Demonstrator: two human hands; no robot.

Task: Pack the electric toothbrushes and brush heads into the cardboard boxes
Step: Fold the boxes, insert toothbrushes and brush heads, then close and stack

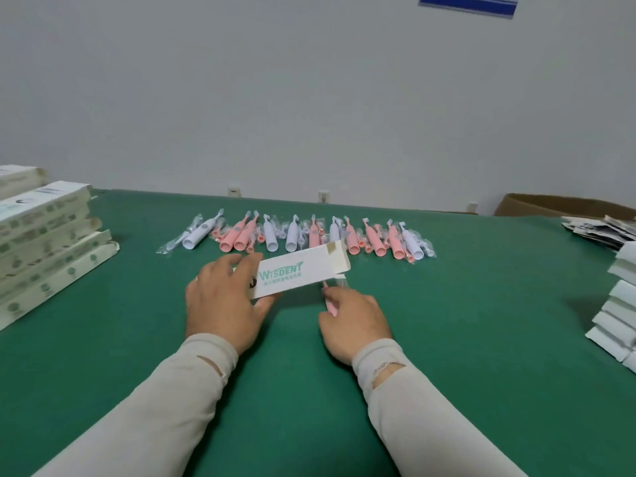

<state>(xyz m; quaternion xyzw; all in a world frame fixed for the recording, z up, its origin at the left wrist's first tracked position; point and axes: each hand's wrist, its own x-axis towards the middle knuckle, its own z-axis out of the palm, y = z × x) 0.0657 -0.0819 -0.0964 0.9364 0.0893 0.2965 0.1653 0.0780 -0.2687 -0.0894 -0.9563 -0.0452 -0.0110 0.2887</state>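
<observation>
The left hand grips the near end of a white cardboard box, its open flap end toward the right. Just beside that opening, the right hand pinches a pink brush head. Beyond them, pink and white toothbrushes lie in a row on the green table.

Hands at open box

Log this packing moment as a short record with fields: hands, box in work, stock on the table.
left hand: holds the Wisdent box by its closed end
right hand: fingers pinch a pink brush head at the box's open end
box state: flap open, lying tilted on the green table
unpacked stock: row of pink and white toothbrushes behind the box
far left: stack of boxes
far right: pile of white boxes
</observation>
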